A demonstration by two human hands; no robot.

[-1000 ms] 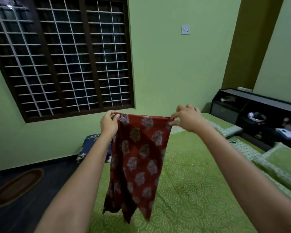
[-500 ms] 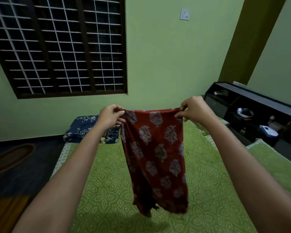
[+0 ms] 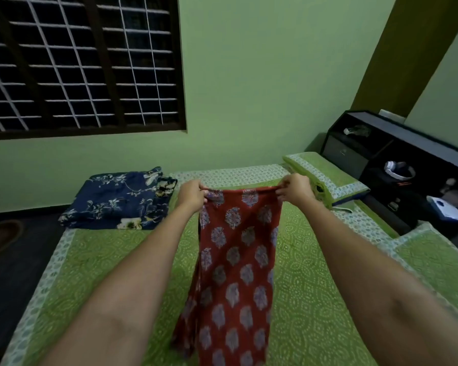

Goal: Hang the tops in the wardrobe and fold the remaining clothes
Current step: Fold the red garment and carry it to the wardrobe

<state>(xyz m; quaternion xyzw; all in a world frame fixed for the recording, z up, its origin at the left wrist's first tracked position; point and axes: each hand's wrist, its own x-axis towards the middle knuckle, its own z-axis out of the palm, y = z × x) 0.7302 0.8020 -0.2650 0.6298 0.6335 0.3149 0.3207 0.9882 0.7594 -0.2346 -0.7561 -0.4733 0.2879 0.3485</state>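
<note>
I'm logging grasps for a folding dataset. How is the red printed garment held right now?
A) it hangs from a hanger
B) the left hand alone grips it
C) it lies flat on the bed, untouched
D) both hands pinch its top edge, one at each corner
D: the left hand and right hand each pinch a top corner of the red printed garment, which hangs down over the green bedspread.

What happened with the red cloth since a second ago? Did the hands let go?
No. The left hand and right hand still pinch the top edge of the red cloth. They brought it down and out over the green bed, and the view tipped down with it, so more of the folded blue clothes shows. The blue clothes and pillow look unmoved.
</note>
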